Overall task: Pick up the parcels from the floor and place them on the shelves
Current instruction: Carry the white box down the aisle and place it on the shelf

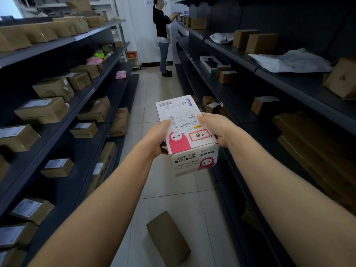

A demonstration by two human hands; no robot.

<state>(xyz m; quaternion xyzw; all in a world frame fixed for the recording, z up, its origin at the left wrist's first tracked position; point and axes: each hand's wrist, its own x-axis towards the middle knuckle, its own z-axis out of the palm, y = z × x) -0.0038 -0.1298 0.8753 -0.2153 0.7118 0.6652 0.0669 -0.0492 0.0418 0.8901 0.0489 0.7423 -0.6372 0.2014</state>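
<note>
I hold a white parcel (185, 130) with pink cartoon figures and a shipping label out in front of me, above the aisle floor. My left hand (158, 137) grips its left side and my right hand (215, 128) grips its right side. A brown cardboard parcel (167, 236) lies on the tiled floor below, between my forearms. Dark shelves line the aisle: the left shelves (81, 101) carry several brown boxes, and the right shelves (250, 70) carry boxes and grey mailer bags.
Another person (163, 35) stands at the far end of the aisle, facing the right shelves. A flat brown box (120, 122) leans against the lower left shelf. Large flat cartons (316, 151) lie on a lower right shelf. The tiled aisle (152, 93) runs between.
</note>
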